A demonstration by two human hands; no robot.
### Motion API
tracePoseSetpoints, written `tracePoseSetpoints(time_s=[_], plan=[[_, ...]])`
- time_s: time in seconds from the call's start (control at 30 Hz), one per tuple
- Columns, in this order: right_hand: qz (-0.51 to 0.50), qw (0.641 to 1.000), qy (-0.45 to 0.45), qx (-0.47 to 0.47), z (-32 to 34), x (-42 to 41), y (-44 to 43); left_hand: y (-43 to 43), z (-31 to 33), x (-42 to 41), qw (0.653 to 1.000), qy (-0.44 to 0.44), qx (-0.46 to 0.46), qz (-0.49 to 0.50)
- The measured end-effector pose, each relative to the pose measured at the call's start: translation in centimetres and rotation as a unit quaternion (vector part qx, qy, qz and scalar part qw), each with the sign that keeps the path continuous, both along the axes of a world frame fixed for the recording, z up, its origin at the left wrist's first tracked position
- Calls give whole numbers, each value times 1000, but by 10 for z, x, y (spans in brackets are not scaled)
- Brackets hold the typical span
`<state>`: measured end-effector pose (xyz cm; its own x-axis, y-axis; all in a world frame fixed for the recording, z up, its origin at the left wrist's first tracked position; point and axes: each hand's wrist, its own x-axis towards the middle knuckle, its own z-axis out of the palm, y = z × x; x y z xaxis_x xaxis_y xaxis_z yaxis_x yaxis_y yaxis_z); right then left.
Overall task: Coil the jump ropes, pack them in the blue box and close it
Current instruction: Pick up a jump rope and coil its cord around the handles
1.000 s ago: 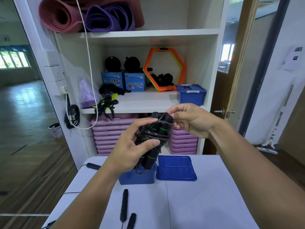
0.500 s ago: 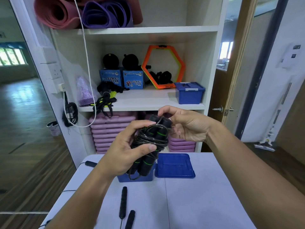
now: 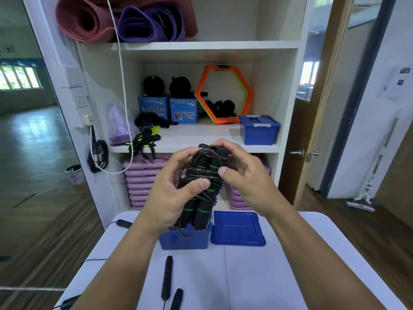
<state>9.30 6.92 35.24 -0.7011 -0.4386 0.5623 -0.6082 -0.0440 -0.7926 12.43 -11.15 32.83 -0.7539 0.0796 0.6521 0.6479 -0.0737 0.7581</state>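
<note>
Head view: both hands hold one jump rope (image 3: pixel 202 182) up in the air above the blue box (image 3: pixel 184 239), which is the landmark here. The left hand (image 3: pixel 172 198) is clenched round the paired black handles with green bands, thumb pressed across the wound cord at the middle of the bundle. The right hand (image 3: pixel 241 175) grips the top of the bundle, fingers curled over the handle ends, thumb touching the cord wraps from the right. The cord is wound round the two handles; a loop of it hangs below them, and the handle tips hide the box's opening. The box stands open on the white table (image 3: pixel 257 276), and its lid (image 3: pixel 238 228) lies flat just right of it, touching or nearly so. Nearer the camera than the box, two more black handles (image 3: pixel 167 277) lie on the table, thin cord trailing from them. Left of the box and farther back, another black handle (image 3: pixel 124 223) rests at the table edge. Behind the box stands a shelf unit (image 3: pixel 194 139) with a second blue box with its lid on (image 3: pixel 259 129)
</note>
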Motion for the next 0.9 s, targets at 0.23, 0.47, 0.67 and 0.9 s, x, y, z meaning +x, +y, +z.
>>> tracePoseSetpoints(time_s=[0.23, 0.47, 0.67, 0.9], plan=[[-37, 999, 23, -25, 1, -6, -4, 12, -4, 1, 999, 18, 25, 38], [-50, 997, 42, 50, 9, -11, -4, 15, -11, 3, 997, 5, 40, 62], [-24, 999, 10, 40, 13, -17, -2, 19, -11, 3, 996, 16, 55, 72], [5, 992, -94, -79, -11, -22, -11, 14, -13, -5, 995, -7, 58, 82]])
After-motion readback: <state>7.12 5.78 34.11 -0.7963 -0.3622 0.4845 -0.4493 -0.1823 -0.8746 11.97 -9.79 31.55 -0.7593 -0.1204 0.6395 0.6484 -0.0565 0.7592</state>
